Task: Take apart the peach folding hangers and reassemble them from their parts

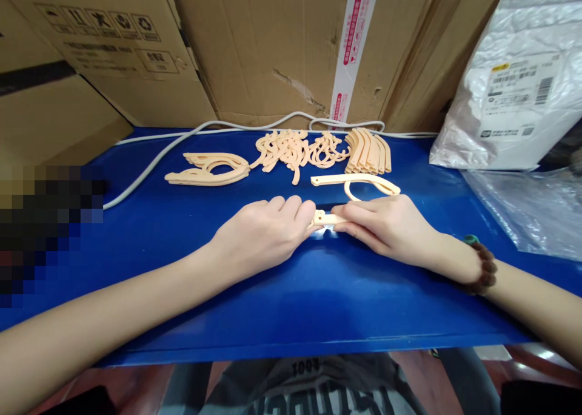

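Observation:
My left hand (pixel 264 233) and my right hand (pixel 388 227) meet over the middle of the table, both closed on a cream plastic folding-hanger piece (pixel 331 219). Only a short part with a small hole shows between my fingers; the rest is hidden. Just beyond my right hand lie a long hanger arm (pixel 336 179) and a curved piece (pixel 349 190), partly covered by that hand. Folded hangers (pixel 204 176) are stacked at the left. Behind my hands is a heap of curved pieces (pixel 282 151), then hook-shaped pieces (pixel 327 154), then stacked hanger arms (pixel 369 151).
A white cable (pixel 157 160) runs along the back of the blue table (pixel 291 318). Cardboard boxes (pixel 273 45) stand behind it. At the right are a white mailing bag (pixel 477 124) with a label and a clear plastic bag (pixel 522 212).

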{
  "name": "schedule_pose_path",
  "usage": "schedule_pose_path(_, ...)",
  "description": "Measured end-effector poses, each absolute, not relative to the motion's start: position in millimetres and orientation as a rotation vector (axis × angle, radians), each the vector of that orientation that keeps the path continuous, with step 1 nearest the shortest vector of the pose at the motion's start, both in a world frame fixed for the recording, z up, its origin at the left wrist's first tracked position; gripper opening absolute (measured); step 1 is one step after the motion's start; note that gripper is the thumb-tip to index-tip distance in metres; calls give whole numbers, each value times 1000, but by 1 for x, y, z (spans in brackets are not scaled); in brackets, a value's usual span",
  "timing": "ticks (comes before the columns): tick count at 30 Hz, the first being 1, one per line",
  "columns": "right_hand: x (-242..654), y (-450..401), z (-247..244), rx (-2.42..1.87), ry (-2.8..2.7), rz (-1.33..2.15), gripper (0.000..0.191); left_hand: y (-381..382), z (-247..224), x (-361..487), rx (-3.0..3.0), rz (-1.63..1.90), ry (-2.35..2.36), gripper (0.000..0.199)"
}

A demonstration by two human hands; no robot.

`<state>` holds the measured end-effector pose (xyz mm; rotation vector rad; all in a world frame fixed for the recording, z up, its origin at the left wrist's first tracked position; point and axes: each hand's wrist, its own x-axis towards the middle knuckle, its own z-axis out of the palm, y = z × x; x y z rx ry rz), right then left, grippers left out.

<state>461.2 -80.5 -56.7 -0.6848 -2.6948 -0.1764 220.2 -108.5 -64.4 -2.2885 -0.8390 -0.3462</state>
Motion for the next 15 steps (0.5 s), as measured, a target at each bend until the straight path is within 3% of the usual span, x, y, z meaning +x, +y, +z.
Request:
schedule_pose_path(7,463,-81,-56,-638,-2684,-400,30,-104,-64,216,-2635,-423,-1210,33)
schedule_pose_path(15,463,-80,-57,-646,-2675,-398,28,-102,-62,217,-2729,-430,-1411,40)
